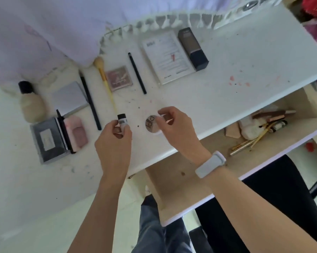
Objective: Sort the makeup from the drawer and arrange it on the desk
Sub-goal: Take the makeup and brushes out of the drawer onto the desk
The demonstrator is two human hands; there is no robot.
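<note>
The left hand (pixel 115 141) pinches a small black-capped tube (pixel 122 121) above the desk (pixel 236 73); the right hand (pixel 177 128) grips a round compact (pixel 152 124) resting near the desk's front edge, beside the open drawer (pixel 199 172)

A small white tube with a black cap and a barcode label (pixel 122 121) stands nearly upright, pinched in the left hand (pixel 114 143). A round white compact with a brown lettered lid (pixel 152 124) rests on the white desk (pixel 236 73) near its front edge, held by the right hand (pixel 176 125). Laid out behind are a beige foundation bottle with a black cap (pixel 31 103), a grey square palette (pixel 70 98), a pink blush case (pixel 77 133), 2 thin black pencils (pixel 137 73) (pixel 90 103), a yellow-handled brush (pixel 105 80) and a dark rectangular bottle (pixel 193 49). The open wooden drawer (pixel 190 172) holds brushes and sponges.
</note>
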